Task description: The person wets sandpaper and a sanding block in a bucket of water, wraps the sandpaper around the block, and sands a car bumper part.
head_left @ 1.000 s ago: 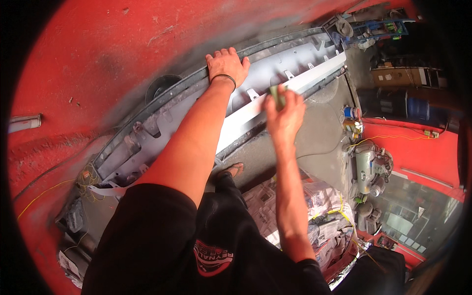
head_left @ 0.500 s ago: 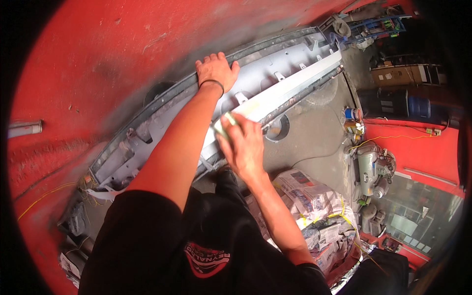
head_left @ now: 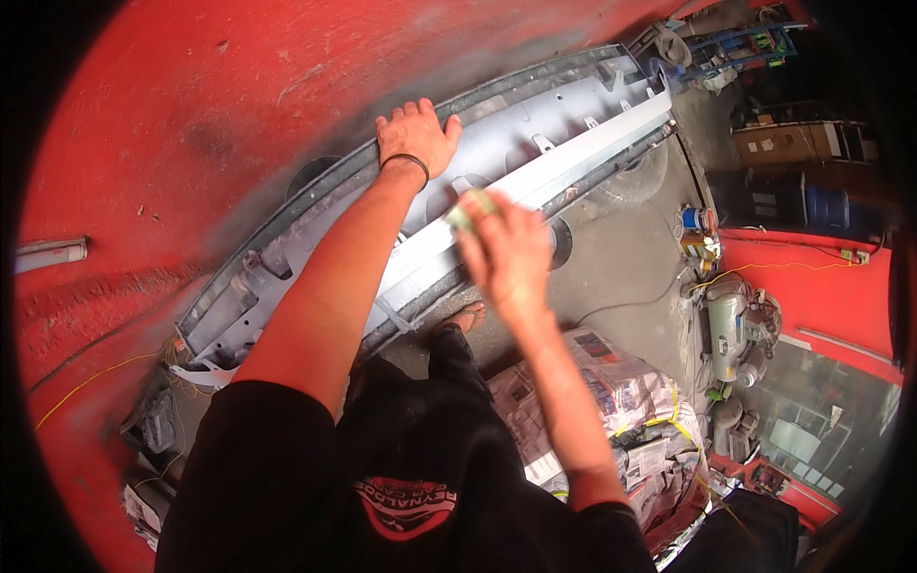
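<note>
A long, light grey bumper-like panel (head_left: 517,124) lies slantwise before me, with a smooth white strip (head_left: 597,151) along its near side. My left hand (head_left: 420,138) rests on the panel's far edge, fingers stretched out and thumb apart. On the white strip, near its middle, my right hand (head_left: 514,250) grips a small pale green-yellow pad (head_left: 466,210) and is slightly blurred. Fingers cover part of the pad, so whether it is a sponge or a folded sheet cannot be told.
Beyond the panel rises a red wall (head_left: 191,124). A newspaper-covered bundle (head_left: 611,401) sits close at my right. Further right stand a grey tank-like machine (head_left: 728,329), a blue paint can (head_left: 697,220) and a dark drum (head_left: 755,199). A hose (head_left: 621,306) crosses the floor.
My right hand has moved right and slightly up along the white strip with the pad. My left hand stays at the far edge. The view has shifted slightly, and a foot now shows below the panel.
</note>
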`<move>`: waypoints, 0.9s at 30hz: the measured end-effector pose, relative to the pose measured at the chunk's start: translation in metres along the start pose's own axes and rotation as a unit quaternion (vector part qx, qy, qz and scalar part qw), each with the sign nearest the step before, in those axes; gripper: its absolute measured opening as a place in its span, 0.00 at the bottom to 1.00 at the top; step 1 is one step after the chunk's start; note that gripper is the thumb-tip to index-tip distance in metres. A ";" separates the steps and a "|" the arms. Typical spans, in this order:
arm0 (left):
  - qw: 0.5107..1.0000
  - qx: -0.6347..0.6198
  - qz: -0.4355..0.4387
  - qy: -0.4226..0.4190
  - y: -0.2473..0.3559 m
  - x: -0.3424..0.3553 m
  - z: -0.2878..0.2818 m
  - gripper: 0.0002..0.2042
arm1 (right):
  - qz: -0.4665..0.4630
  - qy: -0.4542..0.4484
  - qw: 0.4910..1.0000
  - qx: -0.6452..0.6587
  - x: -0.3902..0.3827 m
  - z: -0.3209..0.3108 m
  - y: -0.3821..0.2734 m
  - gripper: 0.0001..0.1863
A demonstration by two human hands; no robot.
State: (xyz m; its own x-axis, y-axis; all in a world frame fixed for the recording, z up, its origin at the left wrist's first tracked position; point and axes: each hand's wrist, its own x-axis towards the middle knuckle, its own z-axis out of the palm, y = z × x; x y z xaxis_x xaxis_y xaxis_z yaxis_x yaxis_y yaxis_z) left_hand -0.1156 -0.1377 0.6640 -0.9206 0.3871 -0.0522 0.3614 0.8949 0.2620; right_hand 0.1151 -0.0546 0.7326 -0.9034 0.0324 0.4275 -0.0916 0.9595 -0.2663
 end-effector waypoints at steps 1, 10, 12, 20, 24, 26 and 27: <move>1.000 -0.002 0.000 -0.001 0.001 0.002 -0.002 0.33 | 0.004 0.023 0.999 -0.036 0.012 0.000 0.032 0.24; 1.000 -0.015 0.002 -0.001 0.004 -0.003 -0.009 0.33 | 0.081 0.046 0.995 -0.038 0.011 0.009 0.002 0.22; 1.000 -0.013 -0.002 -0.002 0.000 -0.004 0.003 0.33 | 0.056 0.032 0.998 0.013 -0.016 0.008 -0.038 0.24; 1.000 -0.015 0.016 -0.005 0.015 -0.001 -0.007 0.31 | 0.150 0.173 0.962 -0.150 0.053 -0.017 0.194 0.18; 1.000 -0.011 -0.005 0.004 0.000 -0.002 -0.005 0.31 | 0.099 0.096 0.990 -0.041 0.023 0.018 0.055 0.22; 1.000 -0.012 0.002 0.000 0.004 -0.003 -0.002 0.31 | 0.073 0.045 0.996 0.004 -0.016 0.017 -0.050 0.23; 1.000 -0.015 0.003 0.000 0.004 -0.003 -0.002 0.31 | 0.073 0.044 0.996 0.007 -0.020 0.016 -0.054 0.23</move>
State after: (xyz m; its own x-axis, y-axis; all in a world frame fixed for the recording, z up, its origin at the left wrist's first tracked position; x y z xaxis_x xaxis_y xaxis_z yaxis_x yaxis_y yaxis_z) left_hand -0.1119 -0.1358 0.6672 -0.9185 0.3922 -0.0506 0.3620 0.8853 0.2919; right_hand 0.1310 -0.1120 0.7246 -0.8677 0.1954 0.4570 0.0315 0.9393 -0.3417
